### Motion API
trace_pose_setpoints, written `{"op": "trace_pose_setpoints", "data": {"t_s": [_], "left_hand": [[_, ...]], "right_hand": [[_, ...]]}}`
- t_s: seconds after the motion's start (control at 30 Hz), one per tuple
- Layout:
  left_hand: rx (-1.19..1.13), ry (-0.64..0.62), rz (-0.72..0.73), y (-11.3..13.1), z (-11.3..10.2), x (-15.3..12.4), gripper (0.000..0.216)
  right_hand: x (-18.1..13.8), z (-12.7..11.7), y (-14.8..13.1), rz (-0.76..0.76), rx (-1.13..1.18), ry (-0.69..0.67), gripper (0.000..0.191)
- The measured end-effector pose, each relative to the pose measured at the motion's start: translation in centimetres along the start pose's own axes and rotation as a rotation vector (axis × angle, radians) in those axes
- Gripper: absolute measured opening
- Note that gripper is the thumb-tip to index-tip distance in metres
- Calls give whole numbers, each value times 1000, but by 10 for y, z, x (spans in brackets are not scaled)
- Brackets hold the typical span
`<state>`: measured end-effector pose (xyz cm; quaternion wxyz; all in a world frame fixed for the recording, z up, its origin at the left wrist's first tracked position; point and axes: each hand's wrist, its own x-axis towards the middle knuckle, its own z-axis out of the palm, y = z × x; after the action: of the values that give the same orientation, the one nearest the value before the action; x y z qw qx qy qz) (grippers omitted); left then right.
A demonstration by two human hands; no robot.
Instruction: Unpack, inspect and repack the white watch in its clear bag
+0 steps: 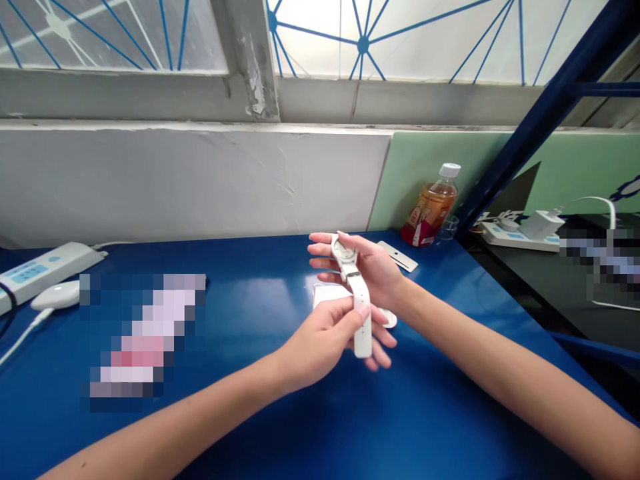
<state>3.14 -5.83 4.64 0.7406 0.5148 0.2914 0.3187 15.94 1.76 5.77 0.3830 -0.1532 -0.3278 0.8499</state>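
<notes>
A white wristwatch [346,252] is stretched between my two hands above the blue tabletop, its round face at the far end and its strap hanging toward me. My right hand [376,268] grips the watch by its face, thumb on top and the other fingers behind it. Lower down, my left hand [323,341] pinches the loose strap [363,343] between thumb and fingers. Partly hidden under my hands lie a white flat object [325,293] and a small white rounded piece [390,319].
A white card [400,257] lies behind my right hand. Near the wall stands a drink bottle [430,210] with a clear cup [448,228] beside it. At left are a power strip [47,267], a white corded device [56,294] and a blurred-out object [150,333]. A blue metal post [520,147] rises at right.
</notes>
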Motion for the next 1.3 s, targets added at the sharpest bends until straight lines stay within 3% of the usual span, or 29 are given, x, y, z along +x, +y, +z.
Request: {"op": "trace_pose_setpoints", "data": {"t_s": [0.1,0.23,0.47,0.67,0.87,1.03,1.3], "left_hand": [[-175,-23,-98,-3,-2,2,36],[-269,-27,-114,-8,-8,5,38],[-348,24,-121,-9,-14,10,33],[-398,85,-189,-4,-18,13,31],[-411,40,-189,-7,-19,13,39],[-400,13,-175,-7,-18,11,38],[-411,78,-184,-8,-15,12,46]], "right_hand": [[0,-3,3,20,-11,-36,31],[0,-5,4,39,42,-50,37],[2,-10,-1,36,25,-33,37],[3,-10,-8,59,-90,-41,54],[3,-8,-12,92,-90,-25,61],[4,-8,-9,86,-93,-38,58],[2,-9,-8,48,-129,-40,34]]}}
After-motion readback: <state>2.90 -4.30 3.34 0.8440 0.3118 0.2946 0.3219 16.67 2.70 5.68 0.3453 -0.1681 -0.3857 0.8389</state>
